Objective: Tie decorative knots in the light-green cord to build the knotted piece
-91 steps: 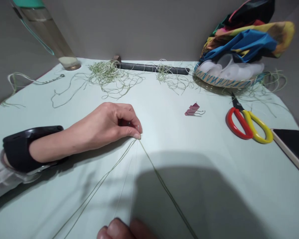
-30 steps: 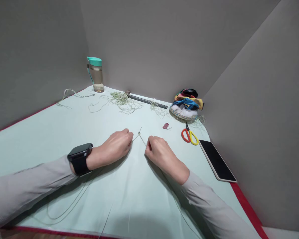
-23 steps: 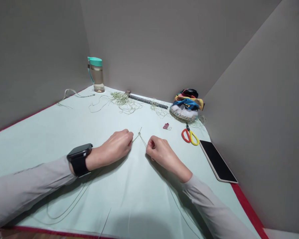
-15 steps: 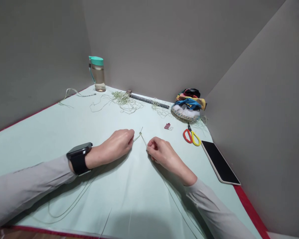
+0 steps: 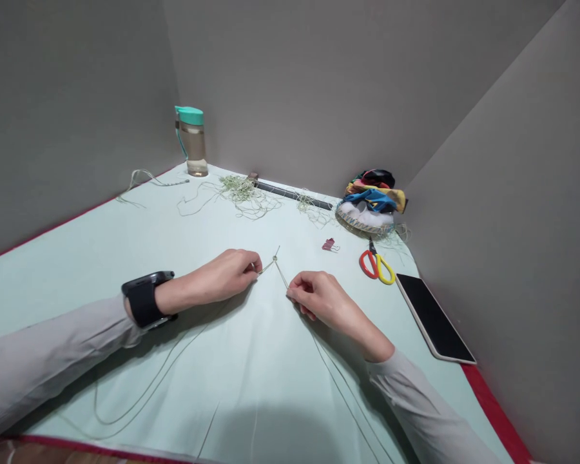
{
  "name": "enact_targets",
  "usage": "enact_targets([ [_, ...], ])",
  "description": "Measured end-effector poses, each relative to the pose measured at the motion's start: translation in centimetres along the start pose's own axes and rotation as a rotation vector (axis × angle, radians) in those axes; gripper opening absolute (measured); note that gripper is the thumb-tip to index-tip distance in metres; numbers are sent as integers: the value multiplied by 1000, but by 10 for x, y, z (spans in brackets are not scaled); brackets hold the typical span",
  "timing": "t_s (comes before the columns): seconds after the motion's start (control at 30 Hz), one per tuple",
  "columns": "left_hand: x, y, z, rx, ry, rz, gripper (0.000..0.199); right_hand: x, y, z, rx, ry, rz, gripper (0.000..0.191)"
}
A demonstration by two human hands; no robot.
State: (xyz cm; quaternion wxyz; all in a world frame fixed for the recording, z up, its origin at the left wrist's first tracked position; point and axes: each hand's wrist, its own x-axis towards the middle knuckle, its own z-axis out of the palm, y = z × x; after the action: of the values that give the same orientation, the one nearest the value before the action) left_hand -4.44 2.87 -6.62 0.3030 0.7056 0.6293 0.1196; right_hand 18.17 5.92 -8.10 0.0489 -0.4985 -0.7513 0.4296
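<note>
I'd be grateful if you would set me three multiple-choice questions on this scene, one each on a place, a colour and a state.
1. Where do the scissors with red and yellow plastic handles lie?
A. Just in front of the round woven basket
B. Against the left wall
C. At the near edge of the cloth

2. What colour is the lid of the clear water bottle?
A. Red
B. Black
C. Teal

3. What state is the thin green cord between the left hand and right hand in?
A. Cut into short loose bits
B. Tied in a small knot
C. Wound on a spool

Answers:
1. A, the scissors lie just nearer the camera than the basket.
2. C, the lid shows teal on top of the bottle.
3. B, a small knot sits on the cord between the hands.
</note>
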Motion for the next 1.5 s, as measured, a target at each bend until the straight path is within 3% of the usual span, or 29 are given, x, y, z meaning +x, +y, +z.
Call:
enact_targets([
  [0.23, 6, -9, 1, -181, -119, -149, 32, 3, 2, -3, -11, -19, -44, 31],
  [0.47, 14, -23, 9, -327, -114, -181, 33, 5, 4, -7, 26, -20, -142, 29],
  [0.93, 22, -29, 22, -466, -113, -262, 33, 13, 10, -4, 409, -175, -113, 27],
  [1.23, 12, -26, 24, -484, -112, -221, 31, 12, 14, 8, 458, -217, -59, 26],
  [1.5, -10, -11, 23, -527, -155, -118, 33, 5, 5, 7, 696, -166, -113, 32],
])
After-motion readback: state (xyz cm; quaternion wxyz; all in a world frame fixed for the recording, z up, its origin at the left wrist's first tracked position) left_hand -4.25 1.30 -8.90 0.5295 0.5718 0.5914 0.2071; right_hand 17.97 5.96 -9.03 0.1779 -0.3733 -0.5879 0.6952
